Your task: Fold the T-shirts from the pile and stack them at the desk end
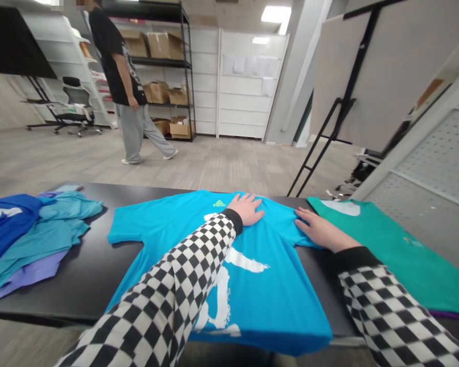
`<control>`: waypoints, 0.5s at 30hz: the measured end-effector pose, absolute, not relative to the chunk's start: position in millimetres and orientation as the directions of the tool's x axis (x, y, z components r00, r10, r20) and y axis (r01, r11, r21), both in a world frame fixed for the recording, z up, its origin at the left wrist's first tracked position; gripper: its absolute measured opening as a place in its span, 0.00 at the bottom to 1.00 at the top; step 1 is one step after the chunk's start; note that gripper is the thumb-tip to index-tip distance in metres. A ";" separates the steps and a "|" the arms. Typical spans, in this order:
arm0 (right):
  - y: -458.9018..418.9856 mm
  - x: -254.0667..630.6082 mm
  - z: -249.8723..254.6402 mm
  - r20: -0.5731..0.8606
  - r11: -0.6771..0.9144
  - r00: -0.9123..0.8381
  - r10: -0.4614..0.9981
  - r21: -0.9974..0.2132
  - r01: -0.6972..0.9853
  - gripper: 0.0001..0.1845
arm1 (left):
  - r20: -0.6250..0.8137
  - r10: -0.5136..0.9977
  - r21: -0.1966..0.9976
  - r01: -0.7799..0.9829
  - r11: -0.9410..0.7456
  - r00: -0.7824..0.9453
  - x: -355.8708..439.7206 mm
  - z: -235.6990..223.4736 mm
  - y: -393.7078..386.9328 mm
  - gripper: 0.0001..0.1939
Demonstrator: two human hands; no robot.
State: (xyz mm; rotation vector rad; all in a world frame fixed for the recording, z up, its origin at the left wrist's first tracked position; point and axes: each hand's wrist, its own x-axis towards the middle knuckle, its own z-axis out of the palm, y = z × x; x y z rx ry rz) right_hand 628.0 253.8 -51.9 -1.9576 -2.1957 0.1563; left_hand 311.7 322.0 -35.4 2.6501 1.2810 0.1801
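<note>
A bright blue T-shirt (283,285) with white brush-stroke print and a small green logo lies spread on the dark table, its hem hanging over the front edge. My left hand (247,209) rests flat on the shirt's upper chest near the collar, fingers spread. On the sleeve at the right lies my right hand (321,229), its fingers stretched out over the cloth. Both arms wear black-and-white checked sleeves, and the left one covers part of the print.
A crumpled heap of blue, teal and purple clothes (61,219) lies on the table's (87,275) left. Green shirts (398,255) are laid flat at the right. Beyond the table a person (118,76) walks past shelves of cardboard boxes (164,46). A board stand (340,112) stands behind.
</note>
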 end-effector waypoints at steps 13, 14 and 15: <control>252.3 634.5 -67.9 0.174 -0.042 0.048 0.984 -0.037 0.998 0.48 | 0.044 0.785 0.223 0.759 -0.611 0.618 312.2 -38.7 324.3 0.43; 251.6 634.2 -67.8 0.180 -0.034 0.040 0.983 -0.038 0.999 0.48 | 0.048 0.786 0.224 0.761 -0.609 0.616 312.5 -39.0 324.0 0.42; 251.4 634.4 -68.5 0.163 -0.032 0.039 0.986 -0.047 0.998 0.47 | 0.050 0.787 0.226 0.761 -0.608 0.615 312.9 -39.1 324.0 0.42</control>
